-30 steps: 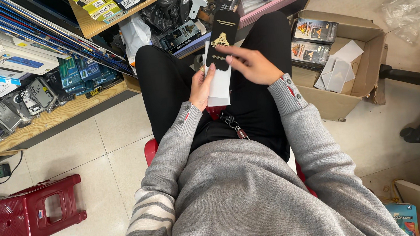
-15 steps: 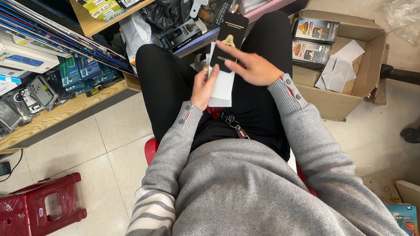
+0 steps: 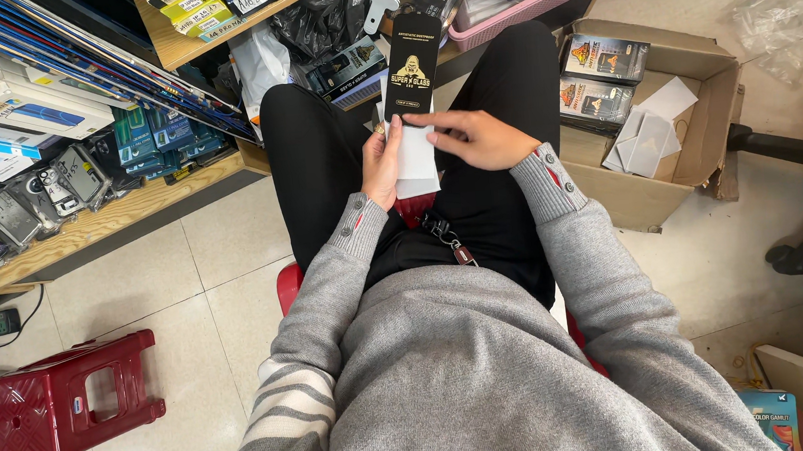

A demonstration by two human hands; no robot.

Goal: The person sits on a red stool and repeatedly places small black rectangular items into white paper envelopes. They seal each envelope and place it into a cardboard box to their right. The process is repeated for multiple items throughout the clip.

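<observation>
Here, left hand (image 3: pixel 381 165) gripping white sleeve (image 3: pixel 415 162), right hand (image 3: pixel 476 138) pinching black packet (image 3: pixel 412 67) atop it, left of cardboard box (image 3: pixel 701 149).

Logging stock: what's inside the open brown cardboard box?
Open brown cardboard box holds two dark printed packets and loose white paper sleeves; anything beneath them is covered.

Grey knit sweater (image 3: pixel 490 381), loose fit. Ribbed cuffs with small buttons and red trim at both wrists. Pale stripes (image 3: pixel 288 416) band the left upper sleeve. Black trousers (image 3: pixel 320 156). Metal key clip (image 3: pixel 445 236) hangs at the waist.
</observation>
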